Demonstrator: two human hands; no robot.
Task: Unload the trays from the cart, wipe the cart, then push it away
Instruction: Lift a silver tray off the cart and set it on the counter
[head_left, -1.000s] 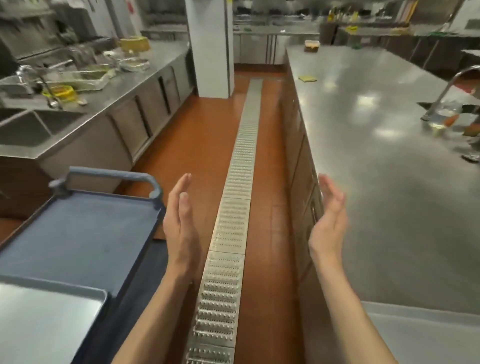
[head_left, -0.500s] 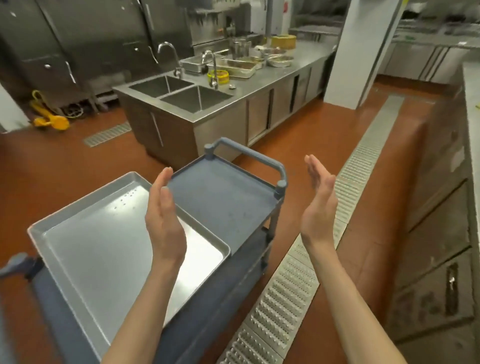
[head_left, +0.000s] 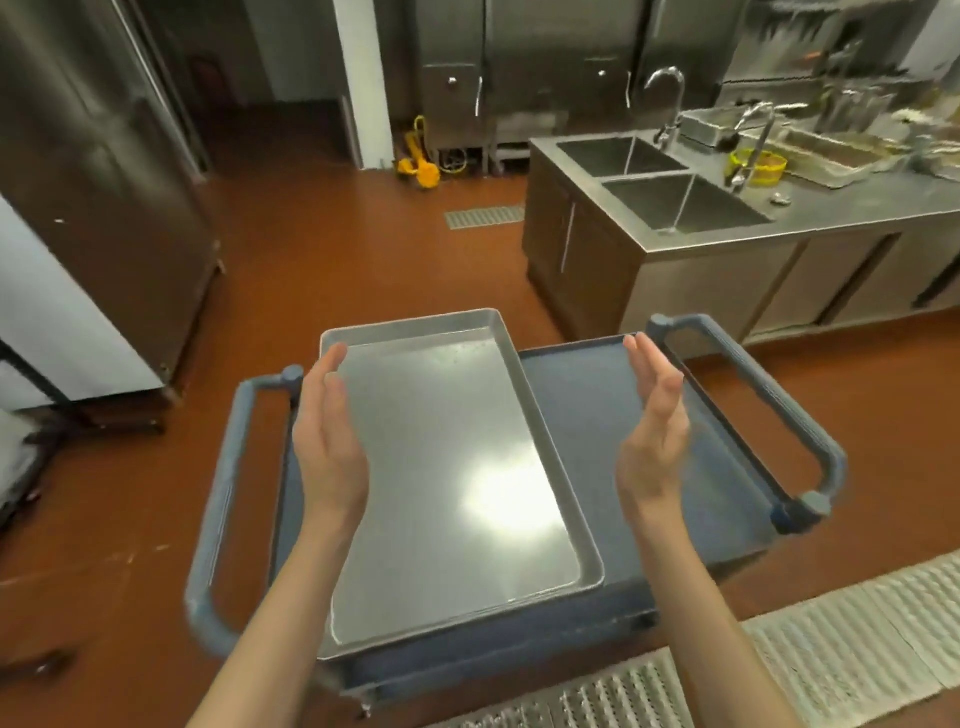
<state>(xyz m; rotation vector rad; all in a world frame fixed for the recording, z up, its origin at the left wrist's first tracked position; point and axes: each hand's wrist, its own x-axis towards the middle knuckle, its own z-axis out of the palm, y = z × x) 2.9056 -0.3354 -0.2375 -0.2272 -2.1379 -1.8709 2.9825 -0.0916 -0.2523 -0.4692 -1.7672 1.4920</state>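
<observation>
- Red-brown kitchen floor (head_left: 322, 270) lies open beyond and to the left of the cart, with a steel floor grate (head_left: 810, 654) running along the near right.
- Behind stand steel cabinets (head_left: 550, 62), and a tall steel unit (head_left: 88, 171) closes the left side.
- At the right, a steel bench (head_left: 857, 208) carries a double sink (head_left: 660, 182) with taps; its corner sits near the cart's far edge, with a strip of floor between.
- My blue-grey cart (head_left: 613, 415) stands just in front of me, a loop handle at each end.
- One metal tray (head_left: 457, 467) lies flat on the left part of the cart's top shelf; the right part is bare blue surface.
- My left hand (head_left: 327, 447) is held up over the tray's left rim, palm facing right, fingers straight and together.
- My right hand (head_left: 654, 441) is up over the bare shelf, palm facing left, to the right of the tray.
- Both hands are empty and flat, spread wider than the tray, grasping nothing.
- I can read no writing or labels anywhere.
</observation>
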